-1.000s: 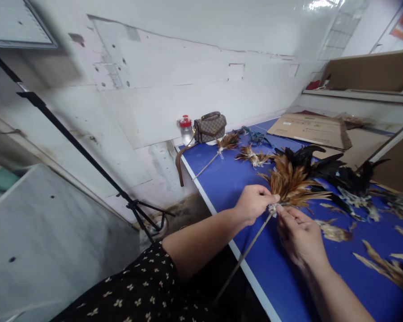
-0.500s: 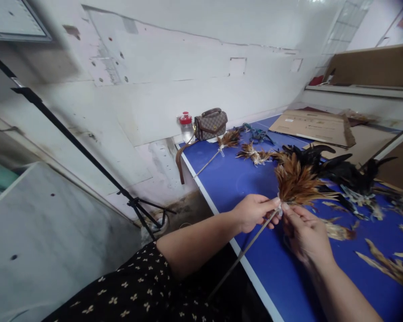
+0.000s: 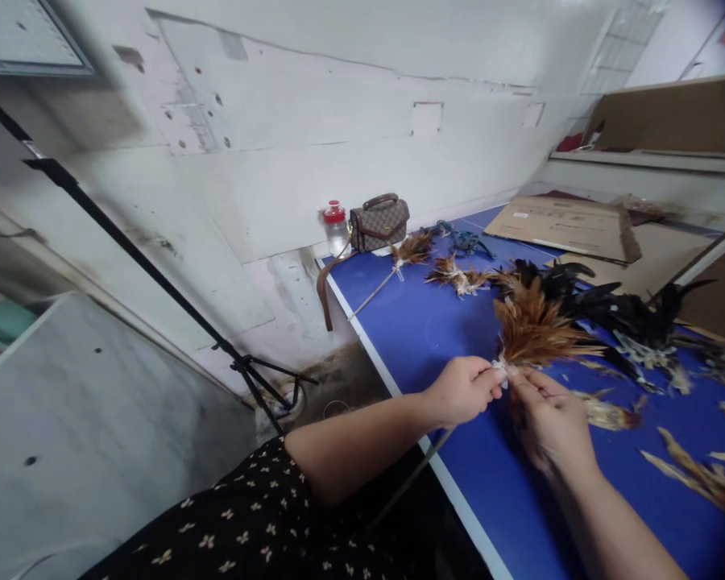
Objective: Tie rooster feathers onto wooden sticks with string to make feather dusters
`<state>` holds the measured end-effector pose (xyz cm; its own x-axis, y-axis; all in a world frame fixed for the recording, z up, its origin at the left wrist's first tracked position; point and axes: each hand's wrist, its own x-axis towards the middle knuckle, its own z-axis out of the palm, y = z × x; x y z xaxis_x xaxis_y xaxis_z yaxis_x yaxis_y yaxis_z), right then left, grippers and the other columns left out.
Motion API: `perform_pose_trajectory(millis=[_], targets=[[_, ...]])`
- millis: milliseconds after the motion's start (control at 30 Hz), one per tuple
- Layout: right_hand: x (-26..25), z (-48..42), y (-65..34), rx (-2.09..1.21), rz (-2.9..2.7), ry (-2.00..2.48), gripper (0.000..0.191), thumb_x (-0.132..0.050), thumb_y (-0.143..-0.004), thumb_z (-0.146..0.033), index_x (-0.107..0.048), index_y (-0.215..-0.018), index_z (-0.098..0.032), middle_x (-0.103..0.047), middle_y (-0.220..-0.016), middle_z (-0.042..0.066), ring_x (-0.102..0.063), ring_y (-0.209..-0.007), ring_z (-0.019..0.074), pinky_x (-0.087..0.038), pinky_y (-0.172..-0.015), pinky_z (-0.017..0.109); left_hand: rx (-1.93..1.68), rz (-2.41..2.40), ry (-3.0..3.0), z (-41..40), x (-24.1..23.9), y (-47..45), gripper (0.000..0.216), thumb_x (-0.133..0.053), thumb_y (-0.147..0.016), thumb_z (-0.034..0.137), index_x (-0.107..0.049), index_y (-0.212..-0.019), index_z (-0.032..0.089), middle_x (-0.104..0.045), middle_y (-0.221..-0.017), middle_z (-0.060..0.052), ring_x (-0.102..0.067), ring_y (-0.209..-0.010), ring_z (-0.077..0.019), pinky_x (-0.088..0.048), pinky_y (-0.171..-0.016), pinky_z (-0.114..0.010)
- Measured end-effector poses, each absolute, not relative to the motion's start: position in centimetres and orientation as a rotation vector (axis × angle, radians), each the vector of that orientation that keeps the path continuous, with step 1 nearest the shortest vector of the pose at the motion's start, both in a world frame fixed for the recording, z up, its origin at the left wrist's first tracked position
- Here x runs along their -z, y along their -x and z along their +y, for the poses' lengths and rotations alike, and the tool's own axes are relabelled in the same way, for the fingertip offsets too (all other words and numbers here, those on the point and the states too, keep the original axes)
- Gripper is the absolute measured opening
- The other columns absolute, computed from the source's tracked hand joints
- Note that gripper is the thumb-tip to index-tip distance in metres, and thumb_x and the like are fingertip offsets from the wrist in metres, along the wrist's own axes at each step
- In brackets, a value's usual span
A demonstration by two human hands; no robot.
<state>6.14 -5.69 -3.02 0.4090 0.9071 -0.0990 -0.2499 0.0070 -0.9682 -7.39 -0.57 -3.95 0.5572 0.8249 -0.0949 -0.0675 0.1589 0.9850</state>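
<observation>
A feather duster, a tuft of brown feathers bound with white material to a thin stick, is between my hands over the blue table. My left hand is closed at the binding, thumb against forefinger, and covers the upper stick. My right hand pinches the feather base from the other side, its fingertips touching the left ones. The stick runs down past the table's edge toward my lap. Whatever lies inside the pinched fingers is hidden.
The blue table bears another feather duster, black feathers, loose pale feathers and flattened cardboard. A handbag and a red-lidded jar stand by the wall. A black tripod stands at left.
My left hand has turned over and closed tighter at the binding, now covering the upper stick that showed before. My right hand stays almost where it was.
</observation>
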Motion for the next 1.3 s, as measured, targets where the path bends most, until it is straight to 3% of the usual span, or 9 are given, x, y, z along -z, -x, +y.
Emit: perform_pose_trajectory(millis=[200,367,567,733,833,967,1067,1167,1300], targets=[[3.2,-5.7,-6.1,-1.047,-0.701,1.27,0.057,-0.106,-0.049,-0.055,-0.077,-0.077,-0.015,-0.052,-0.054,-0.003,-0.034,-0.046,0.0072,-0.022,-0.041,0.022,-0.777,0.753,-1.496,-0.5,4.9,7.6,0.042,-0.058,-0.104,0.056,-0.055,-0.082,0.02,-0.054,-0.072,-0.001,-0.047,-0.066,-0.0124,-0.038,-0.062,-0.025],[3.4,-5.7,-6.9,-1.139,-0.714,1.244,0.051,-0.108,-0.047,-0.047,-0.077,-0.074,-0.017,-0.053,-0.057,-0.003,-0.038,-0.048,0.0078,-0.026,-0.042,0.021,-0.689,0.723,-1.25,-0.6,4.6,7.4,0.046,-0.058,-0.104,0.062,-0.054,-0.088,0.02,-0.05,-0.073,0.002,-0.041,-0.057,-0.0089,-0.034,-0.054,-0.023],[3.6,-5.7,-7.4,-1.179,-0.793,1.216,0.048,-0.107,-0.054,-0.049,-0.078,-0.074,-0.018,-0.068,-0.069,0.006,-0.057,-0.061,0.016,-0.044,-0.051,0.025,-0.57,0.586,-0.891,0.1,3.1,8.0,0.041,-0.054,-0.109,0.05,-0.062,-0.093,0.013,-0.064,-0.082,-0.006,-0.053,-0.055,-0.0096,-0.045,-0.051,-0.023],[3.5,-5.9,-7.2,-1.21,-0.792,1.249,0.052,-0.107,-0.053,-0.053,-0.078,-0.076,-0.016,-0.056,-0.058,0.0,-0.038,-0.049,0.0079,-0.024,-0.043,0.022,-0.504,0.596,-0.606,0.8,2.0,8.6,0.021,-0.057,-0.104,0.018,-0.066,-0.089,0.008,-0.063,-0.077,-0.007,-0.056,-0.06,-0.0083,-0.052,-0.06,-0.021],[3.9,-5.9,-7.3,-1.216,-0.786,1.259,0.051,-0.107,-0.054,-0.052,-0.079,-0.077,-0.017,-0.049,-0.054,-0.004,-0.032,-0.048,0.0066,-0.021,-0.043,0.022,-0.518,0.642,-0.521,0.5,1.7,8.4,0.022,-0.051,-0.104,0.01,-0.064,-0.087,0.009,-0.06,-0.073,-0.005,-0.057,-0.058,-0.0087,-0.055,-0.062,-0.022],[4.5,-5.8,-7.6,-1.23,-0.806,1.255,0.046,-0.104,-0.06,-0.055,-0.081,-0.079,-0.019,-0.062,-0.064,0.002,-0.043,-0.052,0.0103,-0.03,-0.045,0.024,-0.628,0.667,-0.575,-0.1,2.3,7.8,0.021,-0.054,-0.104,0.01,-0.061,-0.084,0.009,-0.058,-0.068,-0.003,-0.058,-0.059,-0.0102,-0.064,-0.07,-0.031],[4.7,-5.8,-7.7,-1.21,-0.807,1.283,0.045,-0.102,-0.064,-0.057,-0.082,-0.08,-0.02,-0.06,-0.06,0.002,-0.047,-0.053,0.0129,-0.031,-0.044,0.025,-0.765,0.689,-0.636,-0.5,3.2,7.2,0.022,-0.069,-0.1,0.017,-0.056,-0.083,0.013,-0.06,-0.067,-0.001,-0.06,-0.059,-0.0109,-0.067,-0.071,-0.038],[4.8,-5.8,-7.6,-1.196,-0.781,1.304,0.044,-0.102,-0.064,-0.057,-0.082,-0.079,-0.021,-0.055,-0.056,0.0,-0.046,-0.052,0.0122,-0.027,-0.043,0.024,-0.928,0.727,-0.705,-1.1,3.8,6.5,0.031,-0.079,-0.094,0.024,-0.051,-0.085,0.016,-0.061,-0.066,0.001,-0.061,-0.056,-0.0109,-0.067,-0.065,-0.037],[4.8,-5.8,-7.4,-1.177,-0.75,1.31,0.047,-0.103,-0.061,-0.057,-0.08,-0.079,-0.02,-0.062,-0.064,0.001,-0.043,-0.051,0.0098,-0.026,-0.043,0.023,-0.998,0.78,-0.787,-1.6,4.1,5.8,0.033,-0.08,-0.094,0.031,-0.051,-0.088,0.017,-0.062,-0.065,0.002,-0.063,-0.053,-0.0121,-0.064,-0.058,-0.032]])
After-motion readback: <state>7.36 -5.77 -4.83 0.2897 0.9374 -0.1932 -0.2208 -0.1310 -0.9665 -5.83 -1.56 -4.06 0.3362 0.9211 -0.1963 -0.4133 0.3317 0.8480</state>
